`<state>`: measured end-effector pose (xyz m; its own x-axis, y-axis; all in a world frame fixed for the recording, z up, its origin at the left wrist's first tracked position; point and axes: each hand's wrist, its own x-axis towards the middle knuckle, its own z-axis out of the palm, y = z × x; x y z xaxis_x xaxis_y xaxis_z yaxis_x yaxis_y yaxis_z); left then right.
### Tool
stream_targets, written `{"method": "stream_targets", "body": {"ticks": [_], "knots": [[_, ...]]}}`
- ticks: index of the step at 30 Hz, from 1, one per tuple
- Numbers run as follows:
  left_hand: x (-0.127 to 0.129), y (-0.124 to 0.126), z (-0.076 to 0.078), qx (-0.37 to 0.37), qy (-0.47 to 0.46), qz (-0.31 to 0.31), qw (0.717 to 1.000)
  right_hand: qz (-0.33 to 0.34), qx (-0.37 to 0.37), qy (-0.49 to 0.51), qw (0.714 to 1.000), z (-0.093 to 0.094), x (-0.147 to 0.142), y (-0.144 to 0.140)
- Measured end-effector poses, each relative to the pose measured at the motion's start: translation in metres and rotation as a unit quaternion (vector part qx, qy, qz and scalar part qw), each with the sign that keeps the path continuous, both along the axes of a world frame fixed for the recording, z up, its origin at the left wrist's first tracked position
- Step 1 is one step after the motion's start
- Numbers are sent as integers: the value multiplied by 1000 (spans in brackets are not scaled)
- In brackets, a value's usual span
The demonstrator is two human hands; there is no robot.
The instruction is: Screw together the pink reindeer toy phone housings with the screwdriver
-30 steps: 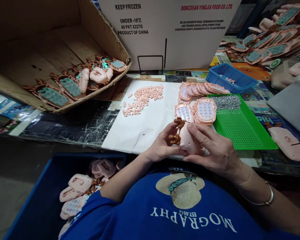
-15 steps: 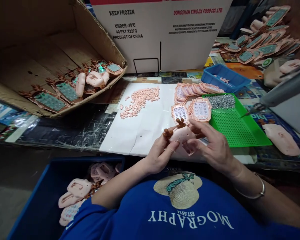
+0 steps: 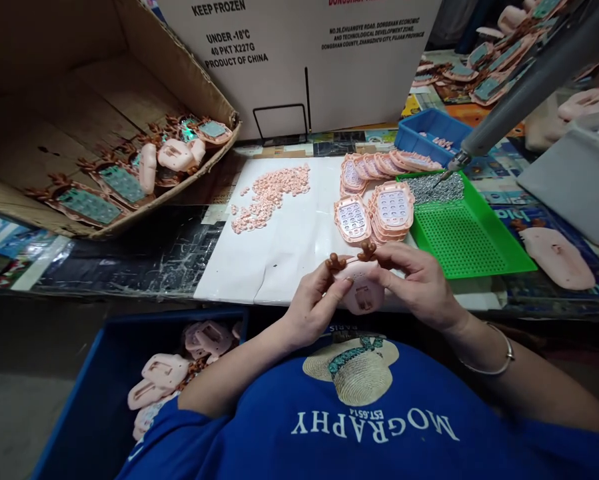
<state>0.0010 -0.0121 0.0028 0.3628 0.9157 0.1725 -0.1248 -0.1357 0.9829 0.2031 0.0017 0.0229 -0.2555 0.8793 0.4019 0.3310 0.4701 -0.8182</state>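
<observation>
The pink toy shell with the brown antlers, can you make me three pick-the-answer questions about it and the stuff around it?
1. Where is the pink toy shell?
A. in the cardboard box
B. between both hands
C. on the green tray

2. What colour is the tray with the screws?
A. green
B. red
C. yellow

3. How are the pink keypads beside the tray lying?
A. hanging up
B. wrapped in bags
C. piled in stacks

Answers: 1 B, the left hand and right hand grip it; 2 A, it is bright green; 3 C, they sit stacked on the white sheet.
</observation>
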Motion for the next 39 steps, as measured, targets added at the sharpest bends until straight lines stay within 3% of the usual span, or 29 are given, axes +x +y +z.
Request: {"method": "stream_targets", "body": {"ticks": [7, 12, 17, 20, 25, 28, 33, 37, 39], "knots": [[4, -1, -3, -55, -43, 3, 998, 3, -34, 0, 999, 3, 0, -1], [6, -1, -1, -30, -26, 0, 999, -4, 15, 13, 1000, 2, 1, -2], [11, 3, -2, -79, -59, 10, 995, 0, -1, 23, 1000, -5, 3, -2], [9, 5, -4, -98, -82, 58, 990, -3, -24, -11, 1000, -7, 2, -7], [6, 9, -7, -44, -114, 142, 982, -5, -33, -72, 997, -9, -1, -15], [8, 11, -8, -11, -131, 145, 981, -8, -31, -33, 999, -11, -2, -12], [14, 16, -6, -2, -180, 138, 974, 52, -144, 72, 986, -19, -6, -8], [17, 15, -6, -5, -219, 141, 965, 9, -174, 105, 979, -29, -11, -11], [18, 14, -7, -23, -222, 144, 964, 24, -202, 133, 970, -31, -14, -13]]}}
